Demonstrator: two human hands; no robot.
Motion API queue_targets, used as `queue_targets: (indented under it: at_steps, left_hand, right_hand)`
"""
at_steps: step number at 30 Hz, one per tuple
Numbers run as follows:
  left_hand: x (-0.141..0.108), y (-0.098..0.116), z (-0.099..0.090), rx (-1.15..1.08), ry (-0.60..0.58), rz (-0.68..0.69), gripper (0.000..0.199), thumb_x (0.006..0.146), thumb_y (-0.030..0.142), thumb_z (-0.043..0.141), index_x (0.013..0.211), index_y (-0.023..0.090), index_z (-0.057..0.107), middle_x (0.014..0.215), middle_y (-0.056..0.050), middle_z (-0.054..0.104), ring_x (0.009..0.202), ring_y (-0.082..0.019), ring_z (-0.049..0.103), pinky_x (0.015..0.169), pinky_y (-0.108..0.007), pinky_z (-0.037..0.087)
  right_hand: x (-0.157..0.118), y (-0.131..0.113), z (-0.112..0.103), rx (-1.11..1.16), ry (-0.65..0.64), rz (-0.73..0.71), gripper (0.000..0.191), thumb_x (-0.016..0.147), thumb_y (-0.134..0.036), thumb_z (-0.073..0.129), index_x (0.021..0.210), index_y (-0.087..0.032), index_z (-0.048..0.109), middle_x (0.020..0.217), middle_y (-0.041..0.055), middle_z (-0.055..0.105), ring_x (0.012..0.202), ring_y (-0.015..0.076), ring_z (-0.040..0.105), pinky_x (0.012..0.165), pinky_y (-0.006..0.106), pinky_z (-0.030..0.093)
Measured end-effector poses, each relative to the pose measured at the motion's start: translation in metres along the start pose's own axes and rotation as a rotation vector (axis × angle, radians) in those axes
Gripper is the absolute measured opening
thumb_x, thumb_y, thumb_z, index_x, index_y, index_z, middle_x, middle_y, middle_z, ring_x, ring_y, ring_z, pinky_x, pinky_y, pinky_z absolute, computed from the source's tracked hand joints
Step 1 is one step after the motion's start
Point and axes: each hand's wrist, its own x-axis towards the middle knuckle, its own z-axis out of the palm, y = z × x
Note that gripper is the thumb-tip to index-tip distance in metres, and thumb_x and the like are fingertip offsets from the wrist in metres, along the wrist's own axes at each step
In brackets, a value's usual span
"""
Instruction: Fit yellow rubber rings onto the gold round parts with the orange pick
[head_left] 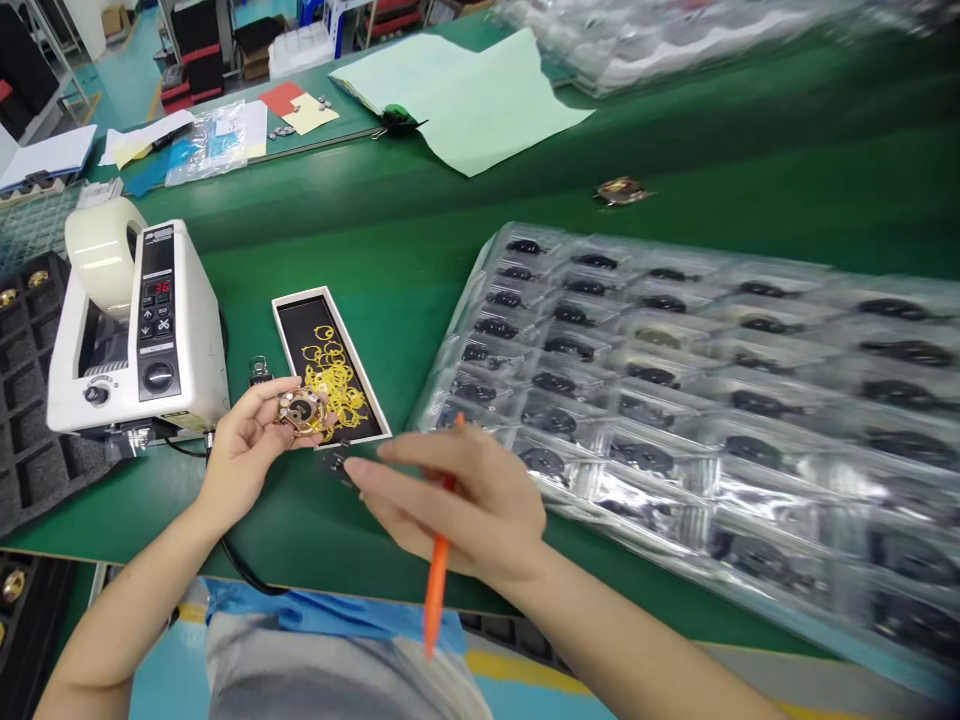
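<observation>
My left hand (251, 445) pinches a round brass mechanical part (301, 412) between thumb and fingers, just beside a white-rimmed black box (296, 330). Yellow-gold wire loops (334, 385) lie tangled in that box. My right hand (457, 500) grips an orange pen (439, 570) with its tip pointing down, and its fingers reach over a small dark part (334, 465) on the green mat. Past those fingers lies a clear plastic blister tray (660, 400) holding several round black parts in rows.
A white electric tape dispenser (139, 320) stands left of the box, beside a black foam tray (30, 400) with gold parts. A loose brass part (621, 191) lies on the green mat (750, 200). Farther back are pale green paper (457, 100) and another blister tray (675, 40).
</observation>
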Motion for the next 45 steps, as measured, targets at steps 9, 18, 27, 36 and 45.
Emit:
queue_targets:
  at_steps: [9, 18, 27, 36, 45]
  left_hand:
    - [-0.001, -0.001, 0.004, 0.066, -0.073, -0.007, 0.034, 0.085, 0.029, 0.064, 0.118, 0.024, 0.061, 0.121, -0.006, 0.065, 0.109, -0.021, 0.063, 0.090, -0.034, 0.056]
    - [0.000, -0.005, 0.005, 0.118, -0.131, 0.053, 0.034, 0.088, 0.030, 0.061, 0.122, 0.024, 0.059, 0.124, -0.008, 0.064, 0.112, -0.023, 0.062, 0.093, -0.036, 0.055]
    - [0.000, -0.009, 0.004, 0.135, -0.155, 0.099, 0.035, 0.091, 0.023, 0.057, 0.125, 0.026, 0.057, 0.122, -0.007, 0.065, 0.111, -0.021, 0.063, 0.095, -0.036, 0.054]
    - [0.000, -0.012, 0.006, 0.133, -0.137, 0.075, 0.034, 0.090, 0.027, 0.058, 0.124, 0.024, 0.056, 0.125, -0.008, 0.064, 0.112, -0.020, 0.063, 0.093, -0.033, 0.055]
    - [0.004, -0.016, 0.015, 0.108, 0.021, 0.037, 0.033, 0.082, 0.033, 0.068, 0.111, 0.020, 0.057, 0.107, -0.007, 0.072, 0.100, -0.020, 0.068, 0.084, -0.031, 0.057]
  right_hand:
    - [0.022, 0.009, 0.015, 0.413, -0.143, 0.478, 0.013, 0.081, -0.017, 0.059, 0.069, -0.019, 0.064, 0.085, 0.0021, 0.059, 0.063, 0.0098, 0.051, 0.050, 0.023, 0.038]
    - [0.022, 0.013, 0.016, 0.436, -0.161, 0.593, 0.013, 0.076, -0.017, 0.061, 0.064, -0.019, 0.064, 0.080, 0.0004, 0.057, 0.058, 0.0085, 0.044, 0.052, 0.024, 0.035]
    - [0.023, 0.013, 0.019, 0.451, -0.120, 0.605, 0.013, 0.074, -0.016, 0.061, 0.062, -0.019, 0.065, 0.077, -0.0001, 0.058, 0.056, 0.0082, 0.040, 0.051, 0.024, 0.033]
    - [0.020, 0.010, 0.026, 0.400, -0.069, 0.650, 0.015, 0.074, -0.016, 0.059, 0.058, -0.018, 0.060, 0.074, 0.0005, 0.056, 0.059, 0.0097, 0.044, 0.052, 0.025, 0.034]
    - [0.015, 0.012, 0.035, 0.300, -0.057, 0.592, 0.016, 0.077, -0.015, 0.057, 0.061, -0.019, 0.056, 0.078, 0.0012, 0.057, 0.067, 0.0134, 0.053, 0.060, 0.027, 0.042]
